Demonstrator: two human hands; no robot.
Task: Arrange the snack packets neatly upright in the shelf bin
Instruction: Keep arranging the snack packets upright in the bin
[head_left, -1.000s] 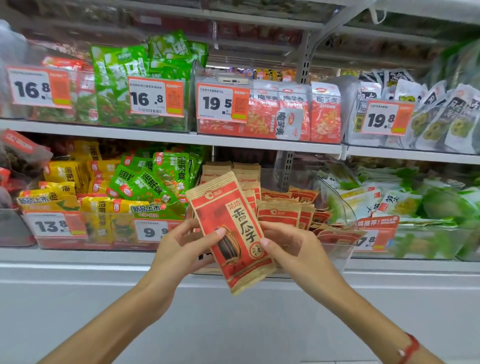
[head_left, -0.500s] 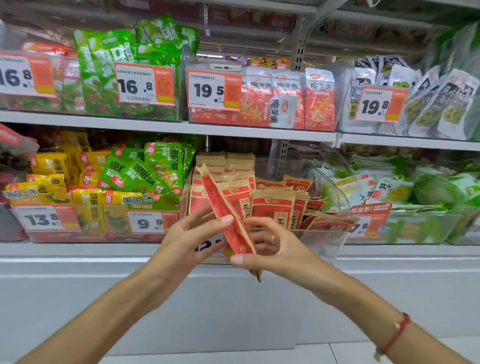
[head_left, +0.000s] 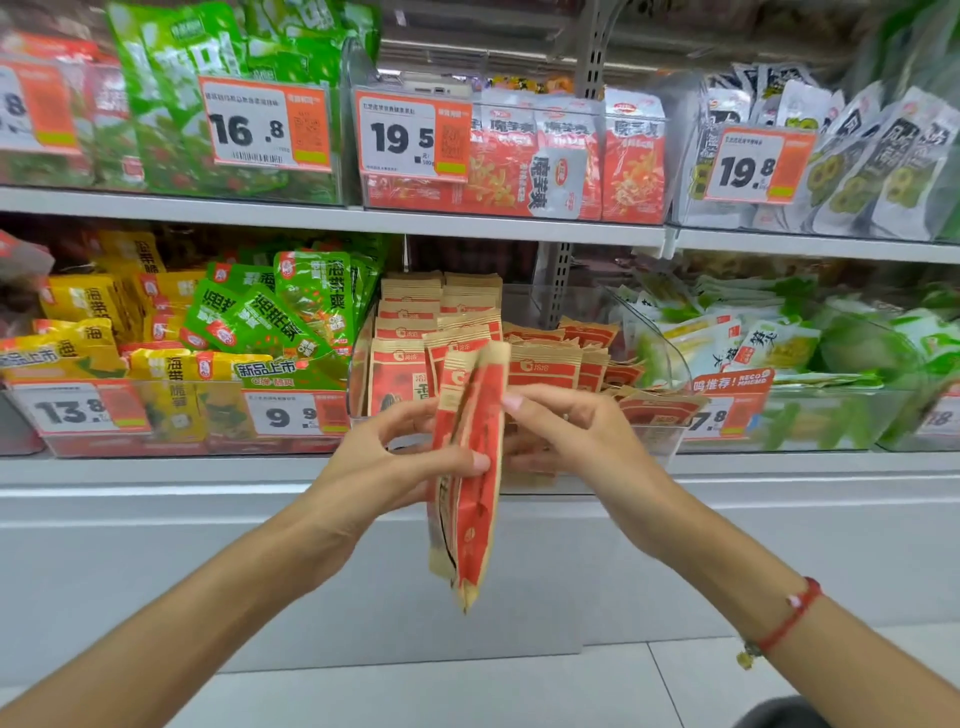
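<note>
A red and tan snack packet (head_left: 470, 499) hangs upright and edge-on to me in front of the clear shelf bin (head_left: 670, 358). My left hand (head_left: 384, 467) pinches its left side with thumb and fingers. My right hand (head_left: 571, 441) touches its upper right edge with a fingertip, the other fingers curled behind it. Inside the bin, several matching packets (head_left: 410, 332) stand upright in rows on the left, while others (head_left: 597, 358) lie slumped and tilted on the right.
Neighbouring bins hold green and yellow packets (head_left: 244, 322) on the left and pale green ones (head_left: 753, 343) on the right. An upper shelf (head_left: 332, 213) carries more bins with orange price tags (head_left: 413, 135). Below is a white shelf base and tiled floor.
The packet has turned from facing me to edge-on and upright. Both hands rose slightly with it, and the view moved closer to the shelf.
</note>
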